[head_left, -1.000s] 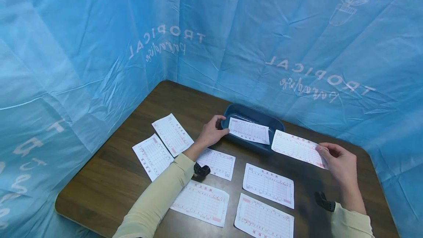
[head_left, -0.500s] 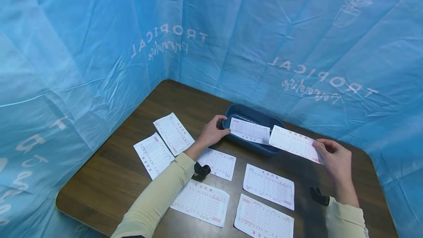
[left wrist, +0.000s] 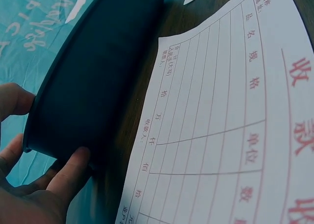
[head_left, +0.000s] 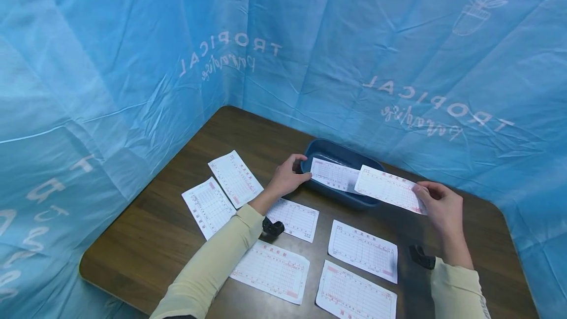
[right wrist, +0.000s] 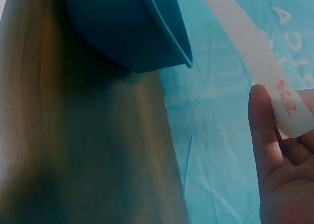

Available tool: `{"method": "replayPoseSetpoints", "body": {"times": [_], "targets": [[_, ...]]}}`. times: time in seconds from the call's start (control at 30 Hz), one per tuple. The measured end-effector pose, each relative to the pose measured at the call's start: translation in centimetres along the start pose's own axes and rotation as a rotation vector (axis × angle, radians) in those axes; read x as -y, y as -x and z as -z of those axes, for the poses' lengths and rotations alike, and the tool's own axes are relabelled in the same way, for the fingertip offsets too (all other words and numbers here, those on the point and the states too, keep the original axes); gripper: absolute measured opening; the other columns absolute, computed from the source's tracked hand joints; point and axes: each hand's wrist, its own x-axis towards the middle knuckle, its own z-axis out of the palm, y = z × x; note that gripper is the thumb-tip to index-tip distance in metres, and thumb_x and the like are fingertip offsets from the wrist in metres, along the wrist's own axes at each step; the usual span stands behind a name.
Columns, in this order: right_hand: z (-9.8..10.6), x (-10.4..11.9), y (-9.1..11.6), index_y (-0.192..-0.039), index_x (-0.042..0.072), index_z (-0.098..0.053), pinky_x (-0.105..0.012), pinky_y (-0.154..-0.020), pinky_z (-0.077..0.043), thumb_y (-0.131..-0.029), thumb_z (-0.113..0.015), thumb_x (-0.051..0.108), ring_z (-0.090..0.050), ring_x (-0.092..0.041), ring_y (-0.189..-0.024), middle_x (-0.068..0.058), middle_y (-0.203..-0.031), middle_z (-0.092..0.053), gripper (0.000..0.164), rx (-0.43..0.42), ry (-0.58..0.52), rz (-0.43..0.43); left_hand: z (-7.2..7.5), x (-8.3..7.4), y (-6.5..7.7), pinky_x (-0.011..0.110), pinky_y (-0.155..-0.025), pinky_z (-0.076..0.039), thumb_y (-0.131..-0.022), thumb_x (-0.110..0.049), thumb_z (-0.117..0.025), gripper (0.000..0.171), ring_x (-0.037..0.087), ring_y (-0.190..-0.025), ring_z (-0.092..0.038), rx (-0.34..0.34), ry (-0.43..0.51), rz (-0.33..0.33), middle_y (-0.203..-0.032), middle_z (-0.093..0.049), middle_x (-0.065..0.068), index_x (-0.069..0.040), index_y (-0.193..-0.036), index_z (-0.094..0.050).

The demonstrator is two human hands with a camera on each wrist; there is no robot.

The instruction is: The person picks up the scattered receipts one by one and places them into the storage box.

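Observation:
My left hand (head_left: 283, 178) grips the left end of a dark blue plastic bin (head_left: 354, 202), with thumb and fingers curled about its rim in the left wrist view. A white paper form with red print (head_left: 332, 172) lies at the bin's opening. To the right, my right hand (head_left: 445, 208) pinches another printed form (head_left: 390, 186) by its right end, between thumb and fingers. This sheet's left end overlaps the bin and the other form in the head view. In the right wrist view the held form (right wrist: 284, 103) curves up from the fingertips, beside the bin (right wrist: 122, 27).
Several similar forms are spread on the brown wooden table (head_left: 146, 225). Two slips (head_left: 236, 178) lie at the left, one partly under the left forearm, and two (head_left: 363, 251) nearer the front right. A blue printed cloth (head_left: 310, 63) hangs behind the table.
The right hand has moved left and slightly away with its form, whose left end now overlaps the form at the bin. The left hand keeps its hold on the bin.

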Motion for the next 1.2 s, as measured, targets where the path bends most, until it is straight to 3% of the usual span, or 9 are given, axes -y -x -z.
{"method": "replayPoseSetpoints", "body": {"times": [0.17,0.37,0.67,1.2], "targets": [[-1.1,0.4,-0.6,-0.122,0.007,-0.064,-0.025,-0.069,-0.042,-0.09,-0.062,0.045,-0.048,-0.023,-0.094,-0.012,-0.119,-0.059,0.049,0.017,-0.005,0.045,0.2,0.2,0.0,0.046,-0.093,-0.042,-0.088,-0.031,-0.069,0.048,0.023,-0.117,-0.049,-0.006,0.013,0.011,-0.135,-0.051,0.004,-0.026,-0.132,-0.05],[-2.5,0.9,-0.9,-0.122,0.007,-0.064,-0.021,-0.068,-0.045,-0.091,-0.063,0.043,-0.051,-0.023,-0.093,-0.012,-0.119,-0.059,0.047,0.018,-0.035,0.054,0.5,0.3,-0.1,0.046,-0.091,-0.044,-0.088,-0.031,-0.069,0.048,0.024,-0.114,-0.051,-0.011,0.013,0.003,-0.132,-0.052,0.006,-0.025,-0.132,-0.049],[-4.5,1.9,-0.7,-0.12,0.004,-0.063,-0.018,-0.064,-0.046,-0.093,-0.061,0.038,-0.053,-0.025,-0.09,-0.016,-0.116,-0.06,0.044,0.051,-0.043,0.108,0.1,0.5,0.1,0.045,-0.09,-0.045,-0.089,-0.03,-0.068,0.047,0.024,-0.112,-0.051,0.009,0.003,0.003,-0.13,-0.054,0.006,-0.026,-0.132,-0.049],[-6.7,3.1,-1.5,-0.116,0.007,-0.065,-0.02,-0.066,-0.047,-0.094,-0.061,0.036,-0.053,-0.025,-0.09,-0.014,-0.112,-0.061,0.037,0.105,-0.034,0.163,-0.3,0.7,-0.4,0.044,-0.089,-0.046,-0.088,-0.03,-0.069,0.046,0.023,-0.111,-0.052,-0.015,0.006,-0.003,-0.129,-0.054,0.006,-0.027,-0.13,-0.05]]}}
